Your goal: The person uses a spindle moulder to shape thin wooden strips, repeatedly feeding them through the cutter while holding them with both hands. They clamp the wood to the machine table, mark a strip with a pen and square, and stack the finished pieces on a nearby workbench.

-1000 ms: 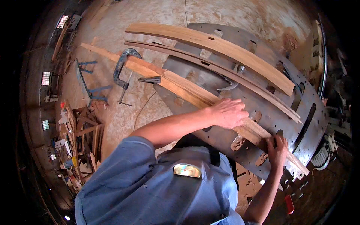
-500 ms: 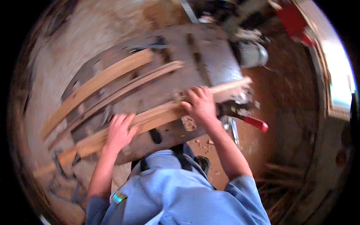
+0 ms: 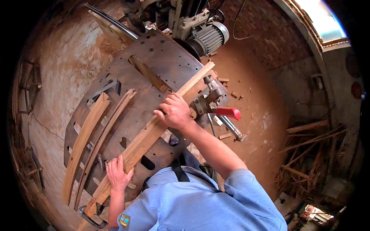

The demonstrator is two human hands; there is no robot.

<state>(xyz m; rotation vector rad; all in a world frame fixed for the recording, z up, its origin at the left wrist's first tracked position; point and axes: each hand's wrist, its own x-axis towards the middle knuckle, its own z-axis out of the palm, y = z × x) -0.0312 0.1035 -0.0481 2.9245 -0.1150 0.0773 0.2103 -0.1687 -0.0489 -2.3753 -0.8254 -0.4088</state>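
A long wooden bar lies slantwise across a dark metal machine table. My right hand is closed over its middle, fingers curled across the top. Lower down, close to my body, my left hand grips the same bar with the thumb on its near side. Just right of the bar's far end stands a toggle clamp with a red handle. At the bar's near end a metal bracket surrounds it. To the left rest a broad curved wooden piece and a thinner curved strip.
A finned grey motor sits beyond the table's far right edge. A metal rod runs off the far left. Wood scraps lie on the brown floor, and several wooden sticks are piled at the right.
My view has turned, so the table and bar appear more steeply slanted and the motor nearer the middle. Both hands stay on the bar.
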